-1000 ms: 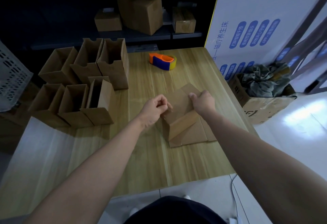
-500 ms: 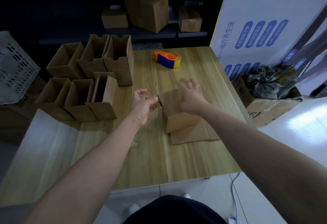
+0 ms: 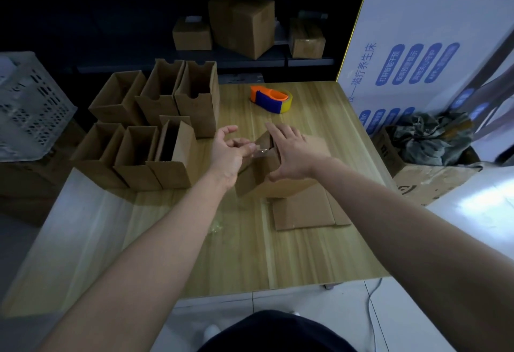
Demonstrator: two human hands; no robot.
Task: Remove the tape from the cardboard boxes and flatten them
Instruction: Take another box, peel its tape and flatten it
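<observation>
A small brown cardboard box (image 3: 260, 177) stands on the wooden table (image 3: 250, 254), partly on top of flattened cardboard (image 3: 304, 208). My right hand (image 3: 294, 157) lies spread over the box's top with straight fingers. Just left of the box, my left hand (image 3: 229, 151) pinches a strip of clear tape (image 3: 260, 151) that still runs to the box's upper edge. Several open-topped brown boxes (image 3: 155, 134) stand in a cluster at the table's left.
An orange and blue tape dispenser (image 3: 271, 98) sits at the table's far side. A crumpled bit of clear tape (image 3: 215, 226) lies under my left forearm. A white crate (image 3: 30, 104) is at far left, and a floor box holding cloth (image 3: 428, 154) at right.
The box has gone from lying tilted on the flat cardboard to standing up. My right hand opened and spread on its top. My left hand now pulls tape off its edge.
</observation>
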